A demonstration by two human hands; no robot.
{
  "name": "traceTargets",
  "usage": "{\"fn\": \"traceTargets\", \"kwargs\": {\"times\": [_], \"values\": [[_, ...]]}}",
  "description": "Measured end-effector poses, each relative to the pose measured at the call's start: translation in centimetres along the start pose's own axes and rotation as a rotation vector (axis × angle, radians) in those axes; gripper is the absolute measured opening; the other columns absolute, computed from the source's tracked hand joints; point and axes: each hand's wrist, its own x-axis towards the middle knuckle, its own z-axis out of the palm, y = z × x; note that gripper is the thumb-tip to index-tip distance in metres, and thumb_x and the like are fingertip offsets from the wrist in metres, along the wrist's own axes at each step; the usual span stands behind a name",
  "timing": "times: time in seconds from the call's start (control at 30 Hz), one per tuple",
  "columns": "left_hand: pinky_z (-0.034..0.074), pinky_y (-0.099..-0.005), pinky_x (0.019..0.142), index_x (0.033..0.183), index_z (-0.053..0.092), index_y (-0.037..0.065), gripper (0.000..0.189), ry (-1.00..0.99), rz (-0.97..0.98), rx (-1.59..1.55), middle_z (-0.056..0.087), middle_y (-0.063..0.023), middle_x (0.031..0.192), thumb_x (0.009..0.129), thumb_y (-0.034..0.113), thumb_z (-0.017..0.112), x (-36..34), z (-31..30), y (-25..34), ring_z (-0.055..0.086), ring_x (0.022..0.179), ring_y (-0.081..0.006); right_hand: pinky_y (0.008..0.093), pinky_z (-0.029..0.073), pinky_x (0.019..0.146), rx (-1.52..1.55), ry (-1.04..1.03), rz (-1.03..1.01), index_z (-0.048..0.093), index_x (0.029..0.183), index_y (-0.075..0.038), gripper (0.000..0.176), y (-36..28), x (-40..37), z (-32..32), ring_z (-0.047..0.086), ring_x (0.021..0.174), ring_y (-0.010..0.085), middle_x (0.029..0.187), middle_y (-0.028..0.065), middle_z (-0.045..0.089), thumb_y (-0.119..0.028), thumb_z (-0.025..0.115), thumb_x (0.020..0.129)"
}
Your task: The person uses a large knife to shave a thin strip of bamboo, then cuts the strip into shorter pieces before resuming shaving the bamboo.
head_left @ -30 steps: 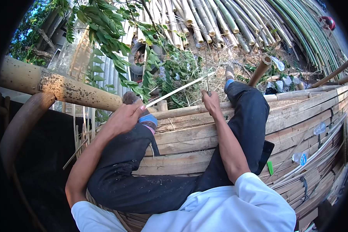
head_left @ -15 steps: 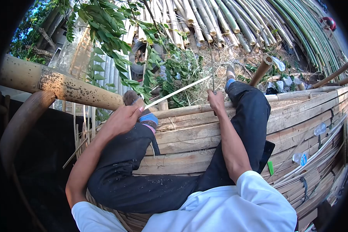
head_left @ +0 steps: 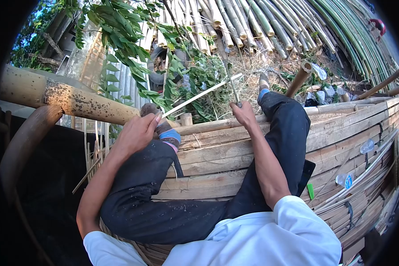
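My left hand (head_left: 137, 132) is closed on one end of a pale, thin bamboo strip (head_left: 199, 95), which slants up and away to the right. In my right hand (head_left: 244, 115) is a knife (head_left: 232, 90), its long, narrow blade pointing forward and its handle mostly covered by my fingers. Near the strip's far end, the blade overlaps it in this view. Both hands are out over the front edge of the wooden planks (head_left: 199, 187) where I sit, with my feet on either side.
A thick bamboo pole (head_left: 93, 103) runs in from the left, beside a leafy branch (head_left: 119, 40). Cut bamboo poles (head_left: 252, 22) lie stacked ahead. Plastic bottles (head_left: 344, 181), a green object (head_left: 310, 191) and a dark phone-like object (head_left: 307, 175) lie at right. A person (head_left: 377, 27) is far off.
My right hand has shifted left and the knife now tilts left, its blade crossing the strip farther in from the tip. My left hand has drawn the strip slightly back and left.
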Motion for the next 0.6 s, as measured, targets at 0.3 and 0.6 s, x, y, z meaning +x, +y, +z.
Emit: {"fn": "traceTargets", "kwargs": {"times": [0.3, 0.6], "values": [[0.037, -0.0512, 0.056, 0.079, 0.056, -0.001, 0.037, 0.049, 0.023, 0.048, 0.053, -0.0243, 0.062, 0.098, 0.029, 0.045, -0.1, -0.1, 0.4, 0.052, 0.062, -0.0460, 0.0371, 0.040, 0.052, -0.057, -0.009, -0.042, 0.055, 0.056, 0.001, 0.046, -1.2, -0.8, 0.1, 0.049, 0.049, 0.0170, 0.051, 0.0072, 0.053, -0.037, 0.060, 0.082], [0.039, -0.0502, 0.057, 0.081, 0.058, 0.000, 0.036, 0.036, 0.032, -0.013, 0.053, -0.0245, 0.062, 0.098, 0.029, 0.045, -0.2, -0.3, 0.2, 0.053, 0.063, -0.0457, 0.0445, 0.045, 0.063, 0.022, 0.082, -0.010, 0.058, 0.062, 0.005, 0.046, -0.1, 0.3, 0.1, 0.059, 0.059, 0.0333, 0.059, 0.0229, 0.057, -0.038, 0.057, 0.078]]}}
